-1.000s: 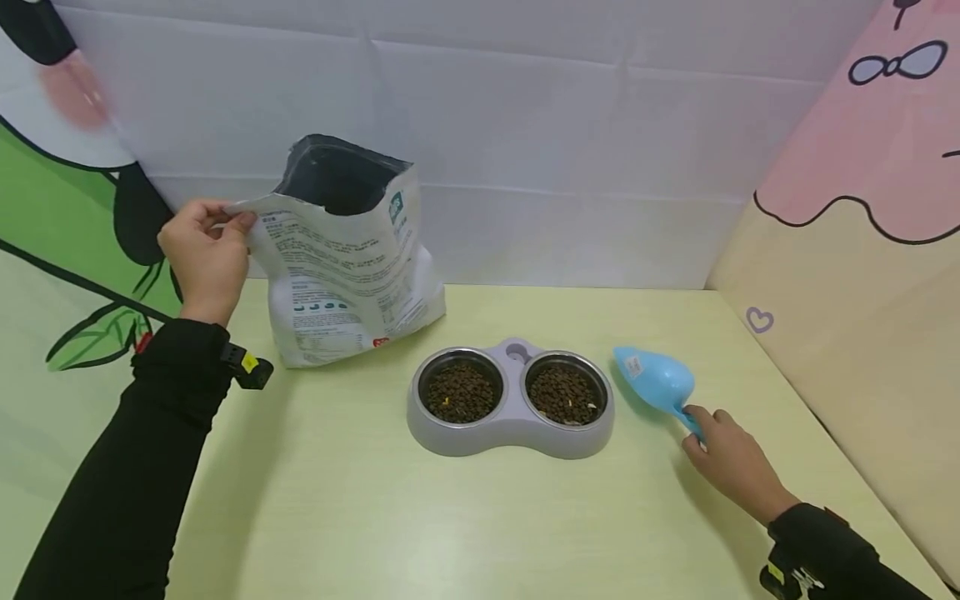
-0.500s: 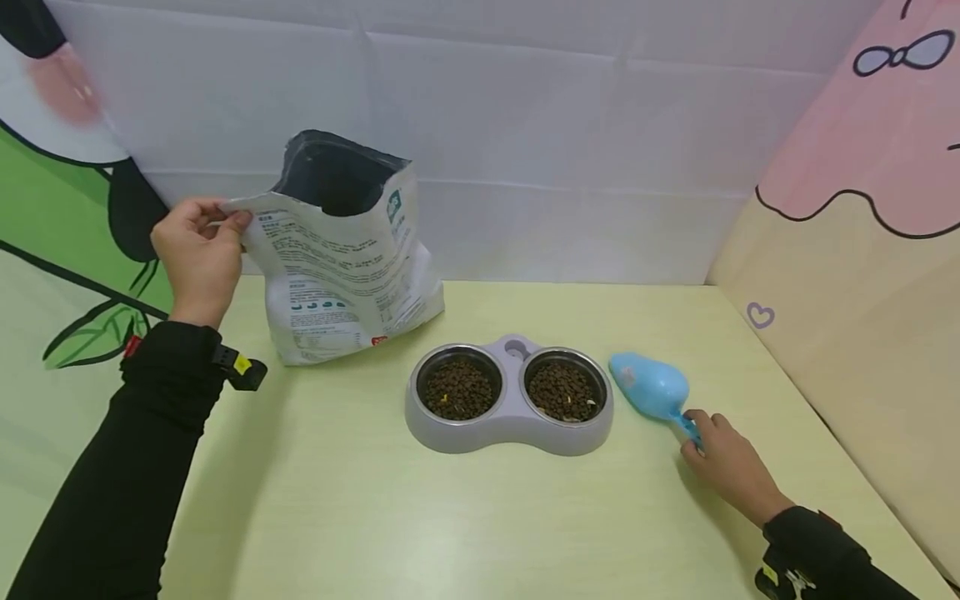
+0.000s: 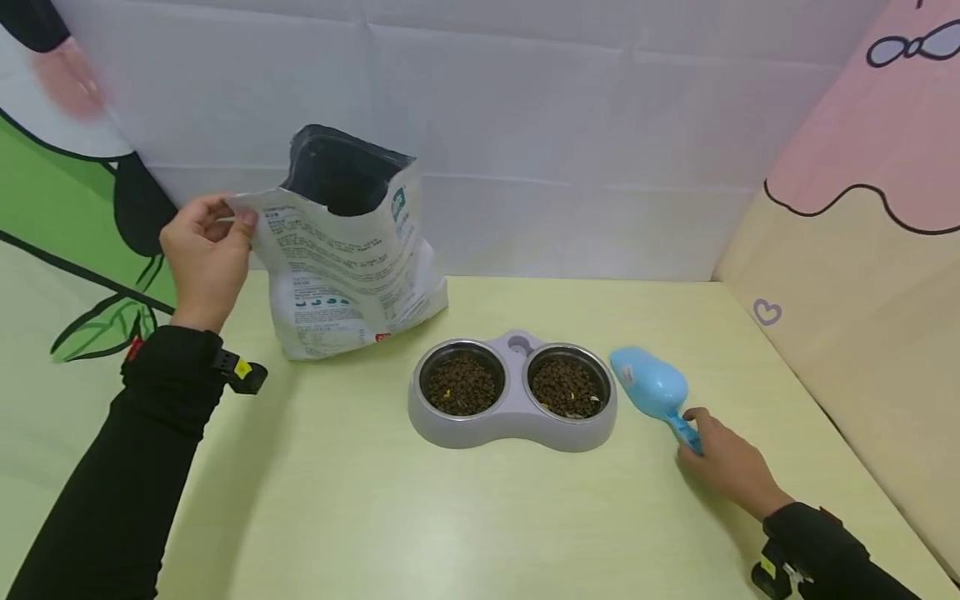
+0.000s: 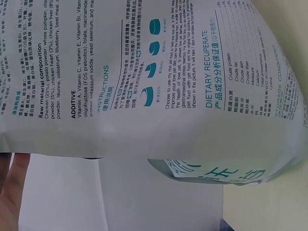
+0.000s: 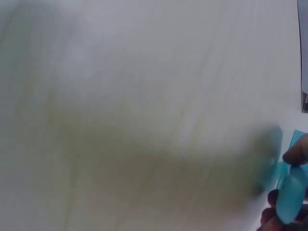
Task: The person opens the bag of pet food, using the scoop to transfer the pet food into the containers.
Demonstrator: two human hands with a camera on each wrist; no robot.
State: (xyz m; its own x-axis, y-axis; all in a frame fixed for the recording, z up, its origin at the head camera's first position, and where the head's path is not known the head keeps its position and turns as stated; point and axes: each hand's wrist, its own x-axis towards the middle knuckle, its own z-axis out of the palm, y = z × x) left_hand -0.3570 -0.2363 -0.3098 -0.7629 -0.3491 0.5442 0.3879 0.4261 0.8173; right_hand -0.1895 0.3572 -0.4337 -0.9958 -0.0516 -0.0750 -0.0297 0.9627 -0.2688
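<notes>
At the back left, my left hand (image 3: 206,262) pinches the top corner of a white pet food bag (image 3: 337,279), which stands slightly tilted with its dark mouth open. The left wrist view shows the bag's printed back up close, with part of the hand at the left edge. On the right, my right hand (image 3: 727,462) holds the handle of a light blue scoop (image 3: 652,387), its rounded back upward and its tip near the bowls. In the right wrist view, thumb and fingers lie around the handle end (image 5: 291,195). The bag's contents are hidden.
A grey double bowl stand (image 3: 513,417) sits mid-table, its two metal bowls holding brown kibble (image 3: 461,385). Behind the pale yellow table (image 3: 420,517) hangs a white sheet (image 3: 525,142). Cartoon-printed panels (image 3: 840,292) flank both sides.
The scoop has rolled over in my right hand and come down toward the table, its label turning away. My left hand keeps its hold on the bag. The head view has shifted slightly.
</notes>
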